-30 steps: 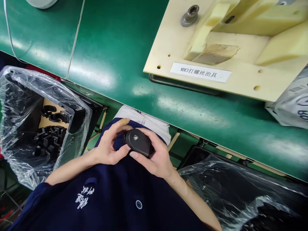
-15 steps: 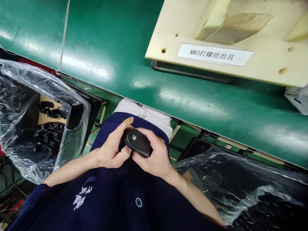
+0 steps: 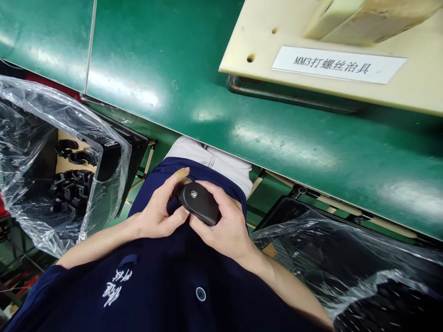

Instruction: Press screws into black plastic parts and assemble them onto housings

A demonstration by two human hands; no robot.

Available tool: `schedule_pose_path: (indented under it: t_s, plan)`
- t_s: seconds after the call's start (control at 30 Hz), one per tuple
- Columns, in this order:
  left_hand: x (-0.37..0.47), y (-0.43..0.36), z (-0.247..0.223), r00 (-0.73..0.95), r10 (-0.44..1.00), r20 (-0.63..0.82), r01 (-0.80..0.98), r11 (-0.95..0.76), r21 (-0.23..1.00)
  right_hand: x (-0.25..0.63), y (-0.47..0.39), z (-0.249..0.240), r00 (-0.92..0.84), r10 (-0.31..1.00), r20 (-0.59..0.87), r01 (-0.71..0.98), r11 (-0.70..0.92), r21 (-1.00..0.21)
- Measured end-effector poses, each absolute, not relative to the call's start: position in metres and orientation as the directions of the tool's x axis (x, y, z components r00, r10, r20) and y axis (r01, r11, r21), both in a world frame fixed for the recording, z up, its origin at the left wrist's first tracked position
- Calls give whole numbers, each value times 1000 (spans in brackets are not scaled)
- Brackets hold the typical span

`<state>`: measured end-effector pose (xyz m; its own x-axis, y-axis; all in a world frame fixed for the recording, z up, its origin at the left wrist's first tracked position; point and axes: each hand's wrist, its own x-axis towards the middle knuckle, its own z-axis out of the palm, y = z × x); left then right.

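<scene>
A smooth black oval part with a small round silver logo is held between my two hands, in front of my waist. My right hand wraps round its right end, thumb below and fingers above. At its left end my left hand grips the edge, with the thumb at the lower side and a finger with a tan covering at the tip reaching past the top. The underside of the part is hidden.
A green bench crosses the view beyond my hands. On it lies a cream fixture board with a printed label. At the left, a plastic-lined bin holds several black clips. Clear plastic covers black parts at the lower right.
The head view has shifted slightly, so the fixture board appears further right and higher. Both hands keep their hold on the black part, with hardly any movement.
</scene>
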<state>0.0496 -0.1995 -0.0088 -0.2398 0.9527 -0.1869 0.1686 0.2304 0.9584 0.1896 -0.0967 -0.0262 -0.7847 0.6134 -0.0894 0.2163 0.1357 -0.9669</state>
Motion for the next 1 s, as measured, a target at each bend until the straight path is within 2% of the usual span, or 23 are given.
schedule_pose_path:
  t_s: [0.17,0.3,0.47,0.77,1.0]
  plan:
    - [54,-196,-13,-360,860,-362,-192,311,931,188,-102,-29,-721,693,-13,286,281,-916]
    - [55,-196,-15,-406,809,-425,-359,286,888,189,-103,-30,-736,677,-13,322,334,-886]
    - [52,-196,-8,-306,776,-552,-517,351,781,192,-102,-31,-768,639,-33,343,368,-864]
    - [53,-191,1,-333,793,-510,-449,343,825,193,-106,-39,-785,605,134,260,518,-815]
    - [53,-191,3,-301,760,-576,-506,384,772,193,-106,-39,-788,596,151,255,540,-802]
